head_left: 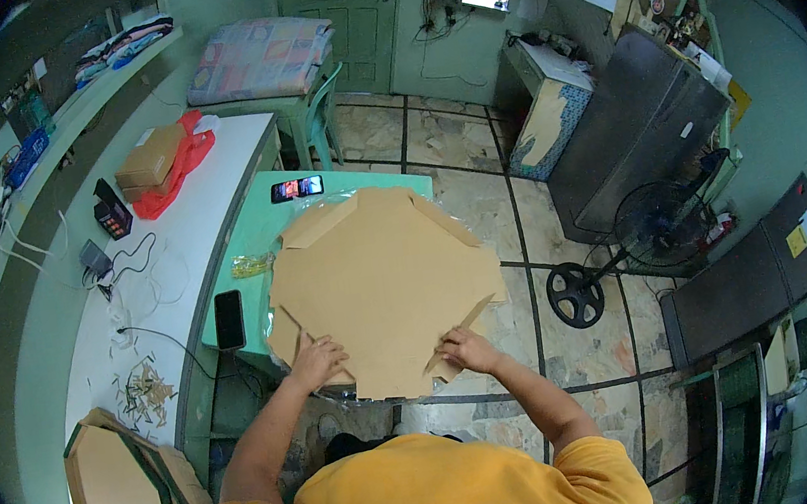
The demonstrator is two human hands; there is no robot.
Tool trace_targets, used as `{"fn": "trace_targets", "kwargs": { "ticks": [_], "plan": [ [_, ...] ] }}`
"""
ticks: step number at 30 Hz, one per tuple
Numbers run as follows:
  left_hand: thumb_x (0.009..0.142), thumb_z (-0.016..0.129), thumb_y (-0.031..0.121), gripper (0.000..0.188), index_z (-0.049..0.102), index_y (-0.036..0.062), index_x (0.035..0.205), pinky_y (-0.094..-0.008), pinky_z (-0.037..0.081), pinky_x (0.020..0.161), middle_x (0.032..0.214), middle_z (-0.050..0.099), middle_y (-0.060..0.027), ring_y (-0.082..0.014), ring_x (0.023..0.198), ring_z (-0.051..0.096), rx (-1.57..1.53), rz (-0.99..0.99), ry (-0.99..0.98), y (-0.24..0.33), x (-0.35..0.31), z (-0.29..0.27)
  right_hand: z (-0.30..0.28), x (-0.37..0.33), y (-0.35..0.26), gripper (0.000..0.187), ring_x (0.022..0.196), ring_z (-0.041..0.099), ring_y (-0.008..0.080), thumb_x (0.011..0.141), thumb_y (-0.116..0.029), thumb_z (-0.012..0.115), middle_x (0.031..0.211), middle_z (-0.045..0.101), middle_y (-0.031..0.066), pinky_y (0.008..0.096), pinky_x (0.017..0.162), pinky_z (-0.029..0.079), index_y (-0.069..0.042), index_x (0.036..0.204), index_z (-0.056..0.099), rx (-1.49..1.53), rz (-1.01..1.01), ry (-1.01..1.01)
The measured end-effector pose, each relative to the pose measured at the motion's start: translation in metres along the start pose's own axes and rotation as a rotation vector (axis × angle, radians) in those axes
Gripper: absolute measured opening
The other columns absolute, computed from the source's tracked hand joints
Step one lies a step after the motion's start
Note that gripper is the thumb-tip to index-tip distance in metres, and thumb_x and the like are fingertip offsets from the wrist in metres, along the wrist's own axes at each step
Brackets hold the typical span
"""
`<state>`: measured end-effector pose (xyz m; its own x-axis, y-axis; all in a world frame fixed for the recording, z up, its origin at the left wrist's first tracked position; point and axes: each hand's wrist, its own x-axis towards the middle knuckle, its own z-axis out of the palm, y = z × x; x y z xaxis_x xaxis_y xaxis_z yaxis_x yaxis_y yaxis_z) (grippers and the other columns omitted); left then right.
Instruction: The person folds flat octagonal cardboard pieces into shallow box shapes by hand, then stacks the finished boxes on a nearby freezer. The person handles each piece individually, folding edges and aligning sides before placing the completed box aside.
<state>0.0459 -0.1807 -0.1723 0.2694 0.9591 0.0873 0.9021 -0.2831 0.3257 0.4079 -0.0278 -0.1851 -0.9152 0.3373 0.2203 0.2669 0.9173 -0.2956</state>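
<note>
A large brown cardboard sheet (pixel 383 290), roughly octagonal with flaps cut along its rim, lies on the green table (pixel 245 233) and juts past its right and near edges. Some flaps at its far side stand partly folded up. My left hand (pixel 319 360) is closed on the flap at the near left, fingers bent over its crease. At the near right, my right hand (pixel 469 350) grips another flap between thumb and fingers. Clear plastic film shows beneath the cardboard's rim.
Left of the cardboard lie a black phone (pixel 230 320) and a small yellow packet (pixel 252 265); a lit phone (pixel 297 188) rests beyond it. Framed octagonal cardboard pieces (pixel 121 498) lean on the white counter (pixel 205 191). A black fan (pixel 657 226) stands to the right.
</note>
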Motion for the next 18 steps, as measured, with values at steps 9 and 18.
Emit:
{"fn": "trace_targets", "kwargs": {
  "ticks": [9, 18],
  "plan": [
    [0.077, 0.069, 0.030, 0.021, 0.071, 0.0098, 0.082, -0.0428, 0.046, 0.079, 0.083, 0.067, -0.0100, -0.0326, 0.086, 0.061, -0.274, 0.124, -0.146, -0.018, 0.036, 0.016, 0.010, 0.040, -0.005, 0.006, 0.081, 0.059, 0.0336, 0.076, -0.011, 0.062, 0.084, 0.062, 0.0125, 0.0450, 0.076, 0.046, -0.008, 0.081, 0.064, 0.197, 0.181, -0.022],
    [0.082, 0.066, 0.024, 0.016, 0.068, 0.0096, 0.087, -0.0444, 0.040, 0.088, 0.082, 0.063, -0.0072, -0.0276, 0.092, 0.058, -0.137, 0.081, -0.005, 0.025, 0.023, 0.021, 0.014, 0.003, -0.027, 0.041, 0.120, 0.048, 0.0379, 0.072, -0.014, 0.064, 0.121, 0.054, 0.0203, 0.0479, 0.102, 0.039, 0.001, 0.110, 0.062, -0.055, -0.005, 0.023]
  ]
}}
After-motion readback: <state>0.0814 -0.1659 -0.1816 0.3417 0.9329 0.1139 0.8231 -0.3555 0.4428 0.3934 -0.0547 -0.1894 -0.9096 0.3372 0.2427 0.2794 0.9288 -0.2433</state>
